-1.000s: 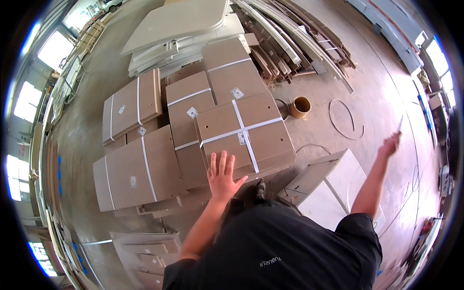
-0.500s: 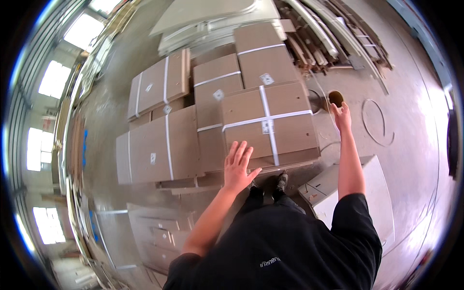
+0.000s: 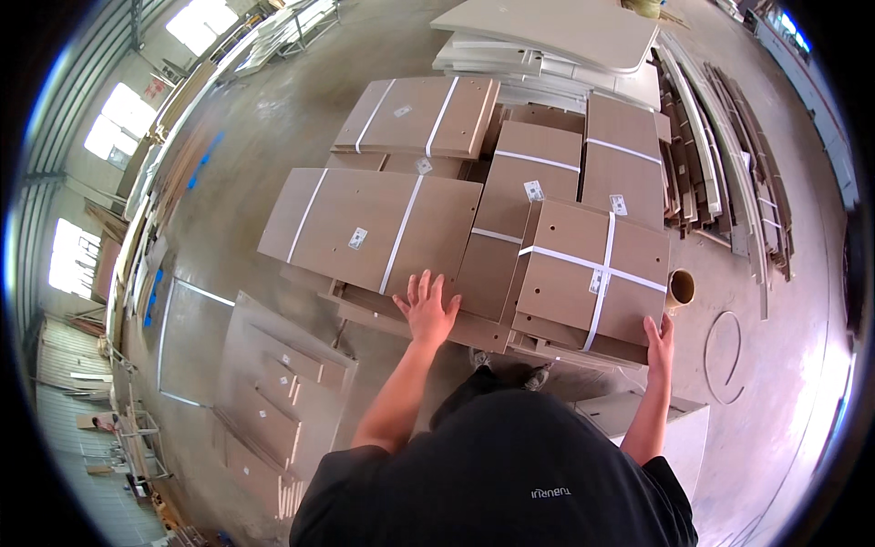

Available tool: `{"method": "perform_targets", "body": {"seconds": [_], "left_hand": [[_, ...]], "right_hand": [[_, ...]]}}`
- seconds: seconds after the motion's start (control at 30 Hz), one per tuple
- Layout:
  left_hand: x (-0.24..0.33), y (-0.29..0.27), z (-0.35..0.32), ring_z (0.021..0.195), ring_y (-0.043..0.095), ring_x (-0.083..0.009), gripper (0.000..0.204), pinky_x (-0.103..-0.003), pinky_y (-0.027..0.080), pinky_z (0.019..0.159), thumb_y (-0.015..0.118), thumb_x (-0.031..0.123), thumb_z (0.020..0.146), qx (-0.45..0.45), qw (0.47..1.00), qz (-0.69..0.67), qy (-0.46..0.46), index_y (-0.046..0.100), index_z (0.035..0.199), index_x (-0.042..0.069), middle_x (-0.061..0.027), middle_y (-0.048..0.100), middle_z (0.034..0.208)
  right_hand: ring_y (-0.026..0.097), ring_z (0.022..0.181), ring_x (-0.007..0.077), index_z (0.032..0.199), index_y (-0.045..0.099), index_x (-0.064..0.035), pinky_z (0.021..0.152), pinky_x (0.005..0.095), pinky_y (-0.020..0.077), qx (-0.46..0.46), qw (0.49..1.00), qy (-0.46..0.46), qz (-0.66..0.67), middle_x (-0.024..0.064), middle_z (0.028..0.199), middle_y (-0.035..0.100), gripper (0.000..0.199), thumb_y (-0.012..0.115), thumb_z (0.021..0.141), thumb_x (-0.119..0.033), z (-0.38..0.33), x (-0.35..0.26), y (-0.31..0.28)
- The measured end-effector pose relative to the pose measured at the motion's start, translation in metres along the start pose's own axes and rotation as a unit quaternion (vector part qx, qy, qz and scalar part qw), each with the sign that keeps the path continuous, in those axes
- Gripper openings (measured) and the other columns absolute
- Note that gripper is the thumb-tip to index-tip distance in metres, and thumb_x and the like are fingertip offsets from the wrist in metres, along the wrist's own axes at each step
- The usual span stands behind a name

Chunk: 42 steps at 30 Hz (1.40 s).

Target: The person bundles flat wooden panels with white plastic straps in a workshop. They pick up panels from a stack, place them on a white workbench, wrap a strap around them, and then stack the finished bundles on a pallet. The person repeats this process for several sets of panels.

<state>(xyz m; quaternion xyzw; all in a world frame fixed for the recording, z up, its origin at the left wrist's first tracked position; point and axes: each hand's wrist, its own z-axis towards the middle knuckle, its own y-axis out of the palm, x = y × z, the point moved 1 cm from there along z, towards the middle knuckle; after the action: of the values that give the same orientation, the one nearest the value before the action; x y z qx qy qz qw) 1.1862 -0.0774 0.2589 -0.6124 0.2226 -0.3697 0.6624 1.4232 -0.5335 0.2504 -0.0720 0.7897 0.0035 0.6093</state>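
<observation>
Several strapped bundles of taupe panels lie together in front of me. My left hand [image 3: 427, 310], its fingers spread, is over the near edge of the long left bundle [image 3: 333, 211], by the corner of the middle bundle [image 3: 527, 180]. Whether it touches is hard to tell. At the right edge of the front bundle [image 3: 567, 305], which bears crossed white straps and a label, my right hand [image 3: 660, 342] has its fingers extended and thumb apart. It appears to rest against that edge, without gripping.
Pale boards [image 3: 556, 32] are stacked beyond the bundles, with long strips [image 3: 697, 150] to their right. A brown tube [image 3: 680, 287] stands right of the front bundle, near a loose hoop of strap [image 3: 710, 356]. More panels [image 3: 264, 410] lie low at left; a grey-white box [image 3: 685, 428] stands right.
The view has swung, so the bundles sit farther right. My right hand has come from beside the tube to the front bundle's right edge. My left hand now lies over the long left bundle's edge.
</observation>
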Motion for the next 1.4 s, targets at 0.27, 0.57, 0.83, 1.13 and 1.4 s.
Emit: {"method": "perform_targets", "body": {"seconds": [0.27,0.57,0.83,1.13,1.4], "left_hand": [[0.018,-0.021,-0.001,0.154,0.027,-0.0317,0.090,-0.058,0.022,0.125,0.088,0.046,0.072,-0.109,0.967,-0.060,0.222,0.050,0.149,0.021,-0.0079,0.037,0.162],[0.019,-0.018,0.039,0.153,0.030,-0.0334,0.087,-0.060,0.025,0.124,0.090,0.040,0.068,-0.109,0.937,-0.059,0.327,0.055,0.146,0.022,-0.0063,0.041,0.160],[0.019,-0.014,0.042,0.152,0.032,-0.0330,0.078,-0.059,0.024,0.124,0.089,0.035,0.070,-0.102,0.939,-0.104,0.310,0.059,0.140,0.020,-0.0064,0.044,0.158],[0.001,0.027,-0.052,0.095,0.070,-0.0183,0.026,-0.036,0.056,0.083,0.070,0.027,0.100,-0.264,0.743,-0.605,-0.109,0.066,0.110,0.003,-0.0079,0.073,0.105],[0.038,0.068,-0.040,0.105,0.066,-0.0225,0.044,-0.041,0.055,0.094,0.072,0.041,0.098,-0.287,0.399,-0.765,-0.416,0.061,0.118,0.003,-0.0094,0.066,0.108]], "right_hand": [[0.056,0.120,0.0177,0.140,0.054,-0.0014,0.108,0.0341,0.0380,-0.045,0.992,0.113,0.024,0.0077,0.129,0.063,0.063,0.072,0.096,-0.043,0.000,-0.006,-0.006],[0.059,0.076,0.0077,0.105,0.068,-0.0078,0.061,0.0256,0.0427,-0.004,0.984,0.162,-0.078,-0.0031,0.091,0.064,0.039,0.074,0.093,-0.044,-0.004,-0.030,-0.005],[0.063,0.108,0.0177,0.124,0.064,0.0010,0.093,0.0329,0.0492,-0.001,0.992,0.107,-0.065,0.0079,0.113,0.068,0.059,0.076,0.091,-0.047,0.001,-0.009,-0.010],[0.063,0.109,0.0172,0.130,0.062,-0.0022,0.090,0.0310,0.0477,0.000,0.980,0.184,-0.072,0.0065,0.118,0.068,0.063,0.074,0.091,-0.050,0.002,-0.011,-0.010],[0.062,0.098,0.0141,0.117,0.065,-0.0067,0.080,0.0304,0.0492,-0.008,0.983,0.171,-0.063,0.0022,0.108,0.066,0.051,0.073,0.092,-0.051,-0.007,-0.032,0.005]]}}
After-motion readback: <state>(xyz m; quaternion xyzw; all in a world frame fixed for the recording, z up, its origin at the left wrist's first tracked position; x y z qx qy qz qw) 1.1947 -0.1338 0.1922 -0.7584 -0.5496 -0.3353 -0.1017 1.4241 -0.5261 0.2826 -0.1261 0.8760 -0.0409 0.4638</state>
